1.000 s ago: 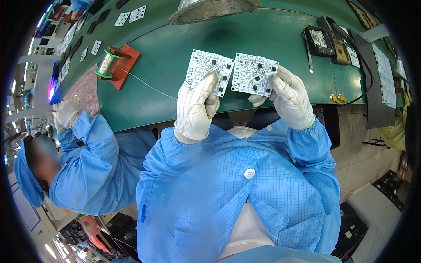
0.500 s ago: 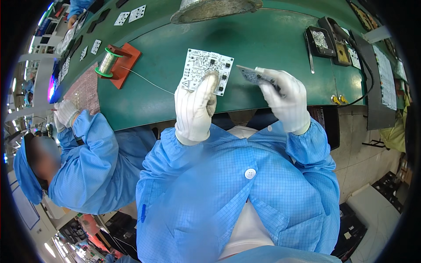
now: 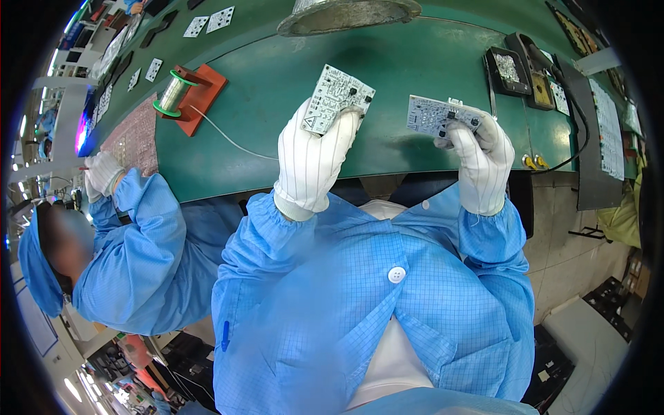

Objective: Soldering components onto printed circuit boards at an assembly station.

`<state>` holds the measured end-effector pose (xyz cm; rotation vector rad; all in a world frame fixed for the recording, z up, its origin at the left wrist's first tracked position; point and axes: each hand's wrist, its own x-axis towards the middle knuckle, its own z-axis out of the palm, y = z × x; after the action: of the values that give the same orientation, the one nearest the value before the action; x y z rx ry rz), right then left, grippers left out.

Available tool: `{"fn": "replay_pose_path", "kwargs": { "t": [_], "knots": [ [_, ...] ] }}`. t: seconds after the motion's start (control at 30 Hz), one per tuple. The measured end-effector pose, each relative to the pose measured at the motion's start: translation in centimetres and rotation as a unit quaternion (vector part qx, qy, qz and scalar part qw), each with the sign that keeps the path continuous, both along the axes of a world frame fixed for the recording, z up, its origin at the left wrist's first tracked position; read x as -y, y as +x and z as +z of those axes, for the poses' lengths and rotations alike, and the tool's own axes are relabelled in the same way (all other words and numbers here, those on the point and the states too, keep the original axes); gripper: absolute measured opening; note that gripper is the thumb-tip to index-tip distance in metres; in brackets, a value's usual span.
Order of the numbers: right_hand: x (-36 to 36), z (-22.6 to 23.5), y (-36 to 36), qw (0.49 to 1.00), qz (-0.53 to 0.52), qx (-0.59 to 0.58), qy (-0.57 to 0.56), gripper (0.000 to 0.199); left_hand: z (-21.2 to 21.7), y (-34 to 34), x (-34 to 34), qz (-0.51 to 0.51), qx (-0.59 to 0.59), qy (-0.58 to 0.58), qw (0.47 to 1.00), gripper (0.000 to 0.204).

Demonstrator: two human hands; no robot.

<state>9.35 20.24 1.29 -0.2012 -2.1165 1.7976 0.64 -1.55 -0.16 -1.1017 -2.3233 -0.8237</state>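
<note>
White striped gloves cover both of my hands. My left hand (image 3: 315,152) grips a white circuit board (image 3: 335,95) by its lower part, with the thumb over the face and the board turned at a slant. Small black components dot its printed side. To the right, a second circuit board (image 3: 430,115) is pinched at its right end by my right hand (image 3: 481,155), its component side partly facing me. The two boards are held apart above the green table (image 3: 270,76). My gloved fingers hide the lower edge of one and the right end of the other.
A solder wire spool (image 3: 173,95) sits on a red stand (image 3: 205,97) at left. A metal duct (image 3: 349,17) hangs over the far edge. A black tray (image 3: 507,71) of small metal parts lies right, near a cable (image 3: 586,114). At left works another person (image 3: 138,249).
Both hands have moved slightly. The left board has tilted clockwise, and the right board has shifted right and swung from nearly edge-on to show its component face.
</note>
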Motion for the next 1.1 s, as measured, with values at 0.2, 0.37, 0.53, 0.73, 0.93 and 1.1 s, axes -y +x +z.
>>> {"fn": "replay_pose_path", "kwargs": {
  "t": [0.2, 0.37, 0.53, 0.73, 0.93, 1.1],
  "knots": [
    [0.1, -0.6, -1.1, 0.963, 0.038, -0.112, 0.243, 0.018, 2.1, 2.5, -1.6, 0.012, 0.172, 0.175, 0.969, 0.021],
    [0.0, -0.7, -1.0, 0.962, 0.052, -0.152, 0.222, 0.021, 0.0, 0.3, -1.2, 0.020, -0.065, -0.051, 0.996, 0.006],
    [-1.0, -0.2, -1.6, 0.949, 0.031, -0.157, 0.272, 0.024, -0.6, 0.3, -2.0, -0.021, 0.003, 0.057, 0.998, 0.006],
    [-1.1, 2.3, -0.2, 0.994, 0.112, 0.016, -0.005, 0.023, -3.0, 1.2, -1.7, 0.003, 0.059, 0.021, 0.998, 0.010],
    [-3.2, 1.1, -1.5, 0.989, -0.025, -0.015, -0.148, 0.029, -2.8, -0.7, 2.8, 0.020, -0.027, -0.073, 0.997, 0.008],
    [-5.5, -0.8, -3.2, 0.983, -0.060, 0.003, -0.173, 0.040, -3.2, -4.7, 6.5, 0.035, -0.007, -0.084, 0.996, 0.016]
  ]
}}
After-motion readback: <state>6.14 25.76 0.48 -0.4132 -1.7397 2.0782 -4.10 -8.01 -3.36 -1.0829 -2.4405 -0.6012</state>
